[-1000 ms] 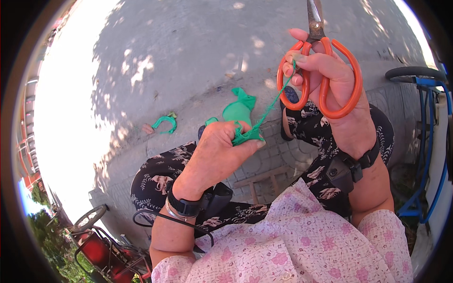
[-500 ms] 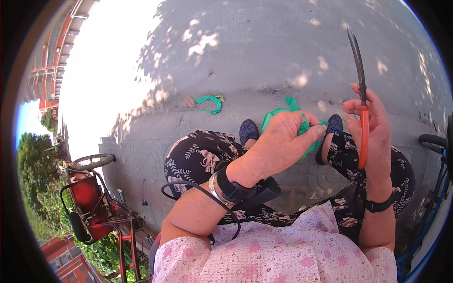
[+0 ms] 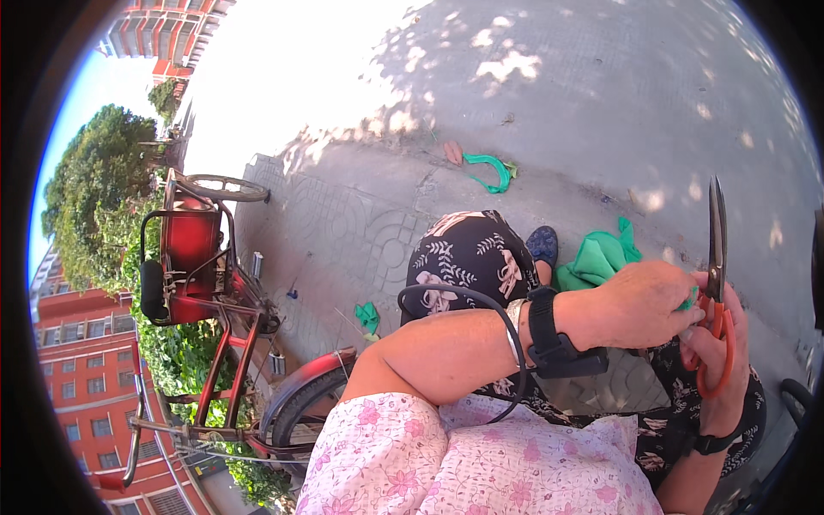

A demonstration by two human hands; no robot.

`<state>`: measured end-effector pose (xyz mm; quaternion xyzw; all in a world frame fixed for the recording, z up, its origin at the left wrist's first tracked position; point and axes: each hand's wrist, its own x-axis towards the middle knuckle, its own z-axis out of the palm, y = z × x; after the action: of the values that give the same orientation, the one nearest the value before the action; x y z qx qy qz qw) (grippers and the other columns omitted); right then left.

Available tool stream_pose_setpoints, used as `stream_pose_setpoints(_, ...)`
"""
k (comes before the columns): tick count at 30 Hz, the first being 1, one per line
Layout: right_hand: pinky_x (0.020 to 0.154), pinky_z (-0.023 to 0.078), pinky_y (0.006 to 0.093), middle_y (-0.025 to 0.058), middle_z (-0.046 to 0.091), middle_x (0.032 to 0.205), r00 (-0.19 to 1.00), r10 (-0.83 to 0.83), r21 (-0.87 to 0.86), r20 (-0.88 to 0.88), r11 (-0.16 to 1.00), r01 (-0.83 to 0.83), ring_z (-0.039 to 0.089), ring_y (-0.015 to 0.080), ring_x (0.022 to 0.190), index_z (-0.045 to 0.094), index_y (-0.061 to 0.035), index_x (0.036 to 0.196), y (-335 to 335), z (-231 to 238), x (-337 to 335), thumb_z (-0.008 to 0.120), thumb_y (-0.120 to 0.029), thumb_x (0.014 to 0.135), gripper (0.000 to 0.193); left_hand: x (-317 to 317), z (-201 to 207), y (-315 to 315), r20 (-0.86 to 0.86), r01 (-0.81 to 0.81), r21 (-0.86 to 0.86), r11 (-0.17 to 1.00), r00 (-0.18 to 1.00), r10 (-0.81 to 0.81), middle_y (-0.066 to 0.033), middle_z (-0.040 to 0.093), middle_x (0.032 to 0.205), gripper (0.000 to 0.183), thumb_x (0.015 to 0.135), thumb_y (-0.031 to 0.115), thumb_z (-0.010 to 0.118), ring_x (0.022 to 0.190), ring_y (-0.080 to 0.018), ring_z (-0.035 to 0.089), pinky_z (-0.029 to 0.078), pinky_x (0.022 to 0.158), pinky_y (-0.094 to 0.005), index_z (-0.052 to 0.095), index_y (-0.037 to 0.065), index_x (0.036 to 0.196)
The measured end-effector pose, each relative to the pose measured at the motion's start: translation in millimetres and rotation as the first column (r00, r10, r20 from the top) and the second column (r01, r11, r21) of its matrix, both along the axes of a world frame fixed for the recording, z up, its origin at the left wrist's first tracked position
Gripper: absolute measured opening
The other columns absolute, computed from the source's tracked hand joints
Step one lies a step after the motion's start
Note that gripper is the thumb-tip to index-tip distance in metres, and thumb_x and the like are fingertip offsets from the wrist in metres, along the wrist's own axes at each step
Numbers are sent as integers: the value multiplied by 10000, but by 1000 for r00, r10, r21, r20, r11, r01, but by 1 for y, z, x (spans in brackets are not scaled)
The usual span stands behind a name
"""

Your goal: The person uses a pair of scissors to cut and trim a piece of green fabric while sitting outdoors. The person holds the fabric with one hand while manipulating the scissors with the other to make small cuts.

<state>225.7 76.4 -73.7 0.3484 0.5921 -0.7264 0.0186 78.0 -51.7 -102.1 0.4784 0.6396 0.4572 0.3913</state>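
Observation:
My left hand [image 3: 631, 305] is closed in a pinch on a piece of green cloth [image 3: 596, 259]. A small bit of it shows at the fingertips, and a larger part hangs behind the hand. My right hand [image 3: 728, 348] is wrapped round the orange handles of a pair of scissors [image 3: 718, 227], its dark blades pointing away from me and lying nearly together. Both hands are close to each other over my right knee, the left fingertips beside the scissor handles. Some right-hand fingers are hidden behind the handles.
On the pavement lie a curved green strip [image 3: 492, 172], with a brown leaf [image 3: 452, 153] beside it, and a crumpled green scrap [image 3: 366, 316]. A red tricycle [image 3: 190, 249] stands at left. My dark shoe [image 3: 542, 244] is near the cloth. A black cable [image 3: 463, 293] loops over my left forearm.
The view has swung left, bringing more of the tricycle and a green scrap into sight. My right hand has gone from loosely holding the scissors with fingers spread to gripping the handles, nearer my left hand.

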Motion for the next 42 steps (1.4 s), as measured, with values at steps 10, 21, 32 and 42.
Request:
stream_pose_setpoints(10,514,379,187,67,633,896,996,-88,79,-6,993,88,539,75,647,467,34,1382,-3,-24,11,602,-158,795,632,0,-10,6,-93,-271,54,961,957,275,-227,649,718,292,856,236,650,751,-416,665,522,692,-492,685,-34,752)
stream_pose_setpoints(21,588,420,175,12,547,904,963,-164,177,-213,963,204,531,60,708,332,-16,1533,48,-63,18,568,-184,924,674,6,-11,7,-113,-221,-67,973,971,212,-230,678,798,300,839,267,688,815,-427,676,542,761,-482,707,-27,785)
stream_pose_setpoints(32,606,431,191,45,582,1054,971,-148,241,-185,951,191,588,93,794,351,-22,1522,43,-63,14,568,-203,929,657,14,-25,11,-63,-302,-1,953,951,301,-238,654,810,249,886,217,639,861,-451,642,510,754,-511,649,-23,821)
stream_pose_setpoints(42,639,435,217,80,640,1079,964,-87,82,-252,990,111,585,98,801,427,-6,1451,-5,-72,6,605,-221,924,596,-6,1,14,579,-413,-46,910,731,361,-172,658,742,206,942,137,566,707,-219,653,519,658,-367,597,-62,903)
